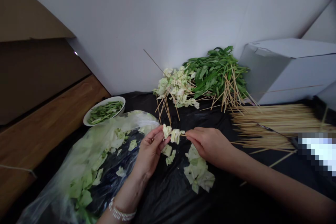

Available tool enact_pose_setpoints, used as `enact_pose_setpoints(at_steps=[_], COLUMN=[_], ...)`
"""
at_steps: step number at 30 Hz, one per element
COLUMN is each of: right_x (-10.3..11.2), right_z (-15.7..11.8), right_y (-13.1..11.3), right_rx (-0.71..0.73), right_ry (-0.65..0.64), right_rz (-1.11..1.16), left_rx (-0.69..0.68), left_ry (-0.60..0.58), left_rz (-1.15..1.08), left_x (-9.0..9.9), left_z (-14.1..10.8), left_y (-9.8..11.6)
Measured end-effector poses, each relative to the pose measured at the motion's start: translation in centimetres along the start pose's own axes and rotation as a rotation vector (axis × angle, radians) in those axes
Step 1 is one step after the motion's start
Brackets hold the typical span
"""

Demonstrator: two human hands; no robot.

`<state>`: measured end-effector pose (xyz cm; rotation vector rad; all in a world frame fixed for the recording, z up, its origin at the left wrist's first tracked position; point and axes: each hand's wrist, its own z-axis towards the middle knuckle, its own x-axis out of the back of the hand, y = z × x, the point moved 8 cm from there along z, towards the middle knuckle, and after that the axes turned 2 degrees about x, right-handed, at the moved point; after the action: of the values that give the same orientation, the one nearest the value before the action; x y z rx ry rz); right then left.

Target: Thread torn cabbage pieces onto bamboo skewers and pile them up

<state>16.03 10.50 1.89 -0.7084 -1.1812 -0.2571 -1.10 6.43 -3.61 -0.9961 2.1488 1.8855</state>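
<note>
Fingers of my left hand (152,147) are closed on a pale piece of cabbage leaf (166,131). Beside it, another folded cabbage piece (176,135) sits on a wooden skewer (183,134). My right hand (207,143) pinches that skewer just to the right of the cabbage; most of the stick is hidden by the hand. Below my hands lie small loose cabbage pieces (170,157) and a larger heap of flat cabbage leaves (198,173) on black plastic sheeting (162,196).
Behind my hands are a pile of skewered cabbage (178,85) and skewered green leaves (210,73). Many bare skewers (273,122) lie at the right, near a white box (296,66). A clear bag of cabbage (86,168) and a bowl of green pods (105,111) stand left.
</note>
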Motion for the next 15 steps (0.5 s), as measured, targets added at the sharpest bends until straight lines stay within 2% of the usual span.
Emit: enact_pose_setpoints(at_steps=[7,15], right_x=[-0.1,-0.9], right_z=[0.0,0.0], right_y=[-0.3,-0.4], right_rx=[-0.003,0.006], right_ry=[0.0,0.0], right_rz=[0.013,-0.011], left_rx=[0.036,0.071], left_ry=[-0.01,-0.012], left_rz=[-0.027,0.042], left_x=[0.1,0.1], left_z=[0.0,0.0], left_y=[-0.1,-1.0])
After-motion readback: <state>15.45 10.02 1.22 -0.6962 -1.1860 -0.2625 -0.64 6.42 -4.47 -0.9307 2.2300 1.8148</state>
